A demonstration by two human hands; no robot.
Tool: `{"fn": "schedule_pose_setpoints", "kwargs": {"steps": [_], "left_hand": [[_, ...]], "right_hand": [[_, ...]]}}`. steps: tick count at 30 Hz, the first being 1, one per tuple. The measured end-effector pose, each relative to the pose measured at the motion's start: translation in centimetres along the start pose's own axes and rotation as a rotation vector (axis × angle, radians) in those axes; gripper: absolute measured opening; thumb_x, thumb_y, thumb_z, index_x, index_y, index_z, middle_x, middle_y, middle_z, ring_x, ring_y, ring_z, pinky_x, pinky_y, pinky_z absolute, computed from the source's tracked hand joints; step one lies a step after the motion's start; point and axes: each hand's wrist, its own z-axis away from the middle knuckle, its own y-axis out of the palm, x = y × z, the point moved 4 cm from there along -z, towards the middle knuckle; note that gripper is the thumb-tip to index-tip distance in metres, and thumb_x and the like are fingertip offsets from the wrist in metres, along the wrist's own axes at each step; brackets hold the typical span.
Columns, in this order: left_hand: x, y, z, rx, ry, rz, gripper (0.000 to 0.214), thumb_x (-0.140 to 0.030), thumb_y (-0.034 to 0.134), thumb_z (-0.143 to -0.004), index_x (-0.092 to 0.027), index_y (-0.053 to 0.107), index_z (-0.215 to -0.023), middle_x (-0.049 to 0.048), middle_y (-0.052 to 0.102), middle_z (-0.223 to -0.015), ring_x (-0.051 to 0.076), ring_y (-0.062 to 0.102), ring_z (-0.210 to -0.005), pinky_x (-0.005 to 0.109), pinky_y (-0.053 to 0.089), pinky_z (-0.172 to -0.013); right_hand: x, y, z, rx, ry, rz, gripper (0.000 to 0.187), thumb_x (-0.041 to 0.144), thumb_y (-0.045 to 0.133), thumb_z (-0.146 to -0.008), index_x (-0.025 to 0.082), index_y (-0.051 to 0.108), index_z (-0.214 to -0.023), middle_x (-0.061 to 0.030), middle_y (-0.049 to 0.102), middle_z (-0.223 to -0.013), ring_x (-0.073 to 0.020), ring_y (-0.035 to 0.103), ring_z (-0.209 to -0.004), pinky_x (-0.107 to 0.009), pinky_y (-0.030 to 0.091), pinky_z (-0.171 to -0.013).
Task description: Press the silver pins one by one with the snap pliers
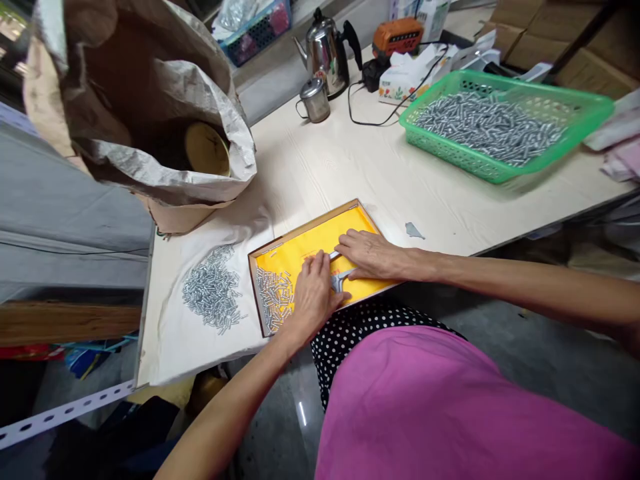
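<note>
- Yellow-lined tray (345, 223) lies under both hands, head view. Risk: a leftward sweep of the left hand (314, 287) could push loose metal pins (274, 297), just left of it, over the rim.
- Left: palm down, thumb apart, over grey tool (338, 283) between the hands; grip cannot be told.
- Right hand (369, 253): forearm reaching in from the right, fingers bent at the tool's handles; whether closed, cannot tell.

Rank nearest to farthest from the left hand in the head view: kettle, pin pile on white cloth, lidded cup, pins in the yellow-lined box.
1. Pins in the yellow-lined box: just left of the left hand.
2. Pin pile: farther left, on the white cloth.
3. Lidded cup: across the table.
4. Kettle: just beyond the cup.
</note>
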Motion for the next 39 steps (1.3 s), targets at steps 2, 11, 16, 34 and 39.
{"fn": "schedule_pose_setpoints", "kwargs": {"steps": [2, 11, 16, 34, 39], "left_hand": [[-0.6, 0.3, -1.1, 0.076, 0.018, -0.034, 0.061, -0.034, 0.075, -0.082, -0.012, 0.049, -0.133, 0.0173, 0.056, -0.134, 0.031, 0.050, -0.121, 0.047, 0.045, -0.104], [-1.0, 0.4, -1.8, 0.193, -0.057, -0.040, 0.011, -0.024, 0.055, -0.095, -0.016, 0.063, -0.097, 0.0103, 0.065, -0.104, 0.026, 0.055, -0.105, 0.040, 0.049, -0.091], [-0.6, 1.0, -1.6, 0.148, -0.030, -0.002, 0.012, -0.023, 0.056, -0.094, -0.016, 0.064, -0.099, 0.0101, 0.065, -0.102, 0.026, 0.055, -0.104, 0.041, 0.049, -0.094], [20.8, -5.9, 4.4, -0.055, -0.821, -0.388, 0.032, -0.035, 0.052, -0.095, -0.012, 0.075, -0.092, 0.0181, 0.069, -0.108, 0.033, 0.056, -0.109, 0.036, 0.043, -0.078], [21.4, -4.8, 3.6, -0.010, -0.756, -0.405, 0.031, -0.023, 0.045, -0.095, -0.013, 0.073, -0.100, 0.0172, 0.068, -0.112, 0.031, 0.056, -0.111, 0.034, 0.043, -0.077]], "right_hand": [[0.2, 0.2, 0.1, -0.028, 0.004, 0.011, 0.042, 0.040, 0.075, -0.084, 0.009, 0.063, -0.109, -0.0133, 0.062, -0.104, -0.0266, 0.053, -0.097, -0.035, 0.042, -0.076], [0.7, 1.5, 0.2, -0.002, 0.001, -0.057, 0.015, 0.029, 0.064, -0.094, 0.014, 0.064, -0.091, -0.0087, 0.064, -0.087, -0.0209, 0.058, -0.084, -0.030, 0.039, -0.065], [0.8, 1.6, 0.1, 0.004, -0.027, -0.047, 0.014, 0.029, 0.063, -0.094, 0.015, 0.064, -0.091, -0.0075, 0.064, -0.085, -0.0203, 0.057, -0.080, -0.030, 0.038, -0.064], [2.0, 3.2, 0.2, -0.287, -0.068, 0.000, 0.014, 0.024, 0.056, -0.097, 0.019, 0.062, -0.085, -0.0061, 0.060, -0.088, -0.0207, 0.044, -0.081, -0.032, 0.028, -0.070], [2.1, 3.1, 0.0, -0.285, -0.067, 0.015, 0.016, 0.026, 0.055, -0.098, 0.019, 0.062, -0.085, -0.0064, 0.060, -0.087, -0.0207, 0.044, -0.080, -0.032, 0.027, -0.071]]}}
